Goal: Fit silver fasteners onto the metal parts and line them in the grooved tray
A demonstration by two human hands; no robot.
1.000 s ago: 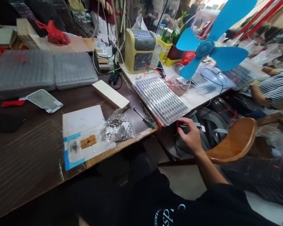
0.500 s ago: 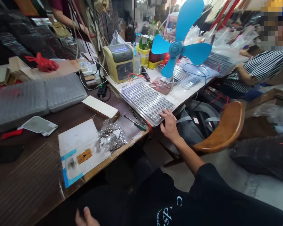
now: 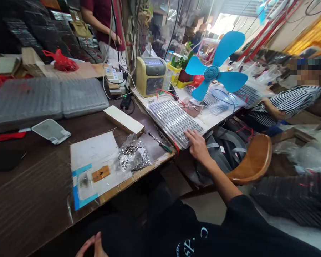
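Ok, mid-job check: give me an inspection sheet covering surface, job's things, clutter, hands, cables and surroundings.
Surface: dark tabletop, white tabletop adjoining at right.
Job's things: clear tray filled with rows of metal parts, on the white tabletop.
Clutter: opened-looking bag of small metal parts, screwdriver, pale block, board with blue tape.
Hands: right hand at the tray's near edge, grip unclear; left hand low, partly cut off.
Cables: white cable looping beside a power strip.
Surroundings: blue fan, wooden chair, person in stripes at right.
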